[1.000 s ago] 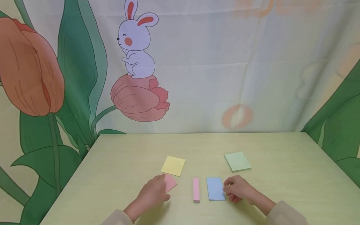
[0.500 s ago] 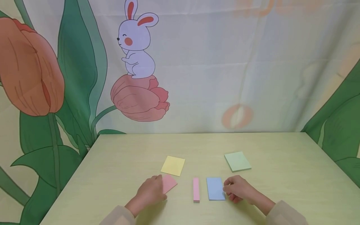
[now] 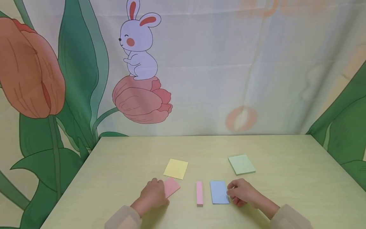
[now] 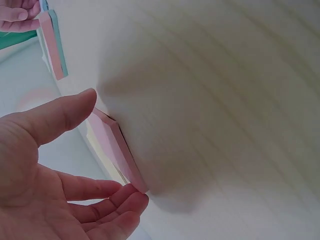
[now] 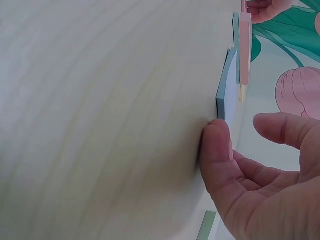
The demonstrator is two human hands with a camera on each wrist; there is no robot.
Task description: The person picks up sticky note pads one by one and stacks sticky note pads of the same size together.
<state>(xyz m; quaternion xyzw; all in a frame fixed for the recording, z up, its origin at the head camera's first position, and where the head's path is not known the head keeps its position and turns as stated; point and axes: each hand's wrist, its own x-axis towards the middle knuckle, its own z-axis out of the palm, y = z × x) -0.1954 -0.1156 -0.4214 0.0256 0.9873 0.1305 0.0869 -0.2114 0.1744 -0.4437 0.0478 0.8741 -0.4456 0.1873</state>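
Alignment seems in hand: left hand (image 3: 152, 193), relaxed, touches broad pink pad (image 3: 172, 187); right hand (image 3: 242, 191), grasping nothing, touches blue pad (image 3: 219, 192)'s right edge; next move calls for gentle nudges.

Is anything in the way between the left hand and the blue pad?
Yes! From the left hand, the pink pad comes first, then the narrow pink block, before the blue pad.

the pale desk (image 3: 200, 148) before me carries a yellow square (image 3: 175, 169), a green pad (image 3: 241, 164), a pink pad (image 3: 172, 187), a pink bar (image 3: 199, 192) and a blue pad (image 3: 219, 192).
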